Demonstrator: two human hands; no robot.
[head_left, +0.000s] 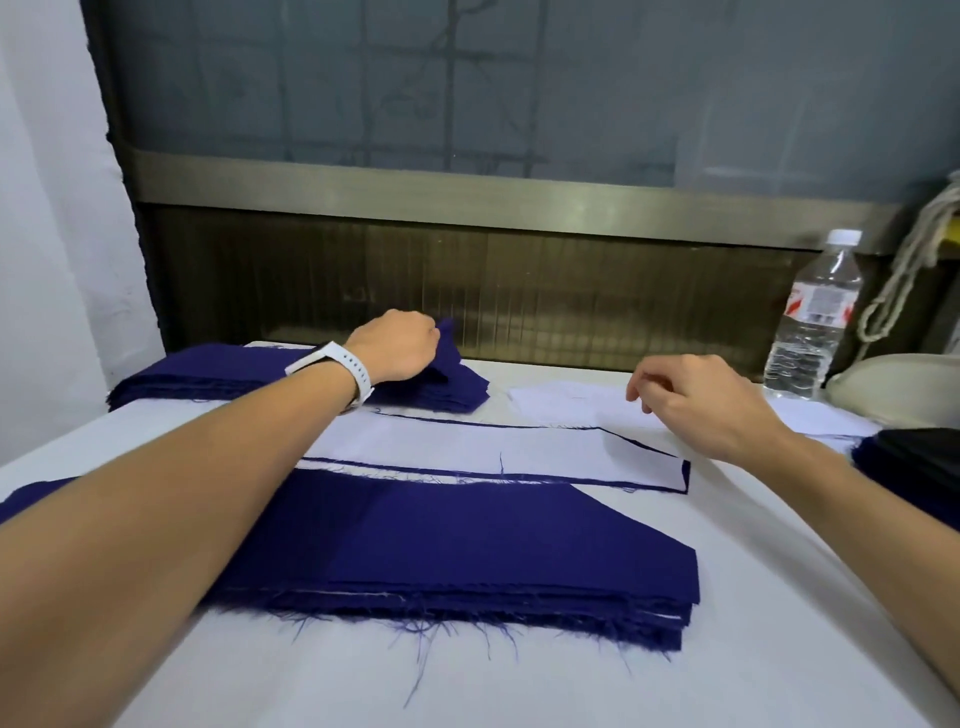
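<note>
Navy fabric stack (493, 551): matt woven cloth, frayed edges. Water bottle (810, 322): clear glossy plastic. Watch strap (340, 366): smooth white.

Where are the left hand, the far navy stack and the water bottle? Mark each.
left hand (397, 345), head view, back of the hand.
far navy stack (208, 369), head view, top layer left of the wrist.
water bottle (820, 304), head view, label.

Left wrist: white watch strap (345, 366), rubbery, with a row of small holes along it.
Left hand (397, 345): bare, ringless.
Right hand (696, 402): bare; fingers (641, 382) ringless.
Forearms: both bare.
</note>
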